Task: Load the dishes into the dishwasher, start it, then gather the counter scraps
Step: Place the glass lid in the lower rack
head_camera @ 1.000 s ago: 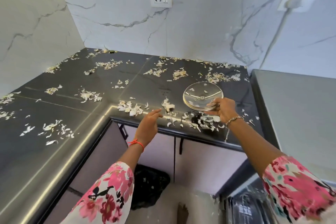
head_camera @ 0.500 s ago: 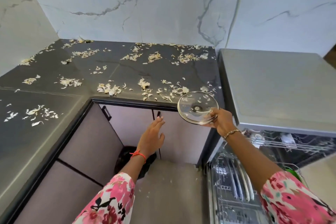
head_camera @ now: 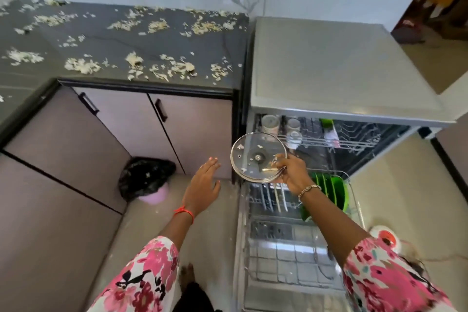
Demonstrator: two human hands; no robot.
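My right hand [head_camera: 293, 172] grips a round glass lid [head_camera: 253, 157] by its right rim, holding it in the air above the left front of the open dishwasher [head_camera: 342, 71]. A few pale scraps stick to the lid. The lower rack [head_camera: 291, 256] is pulled out and holds green plates [head_camera: 331, 190] on edge. Cups [head_camera: 271, 123] stand in the upper rack. My left hand [head_camera: 205, 185] hovers flat with straight fingers, left of the lid, holding nothing. Pale scraps [head_camera: 174, 68] lie scattered across the dark counter [head_camera: 114, 40].
Two cabinet doors with black handles [head_camera: 161, 110] close the space below the counter. A pink bin lined with a black bag [head_camera: 147, 177] stands on the floor in the corner. A white and orange object [head_camera: 385, 237] lies on the floor to the right of the rack.
My right hand carried the lid off the counter, rightward and down to the dishwasher front. My left hand left the counter edge and dropped beside it. The view swung right and down.
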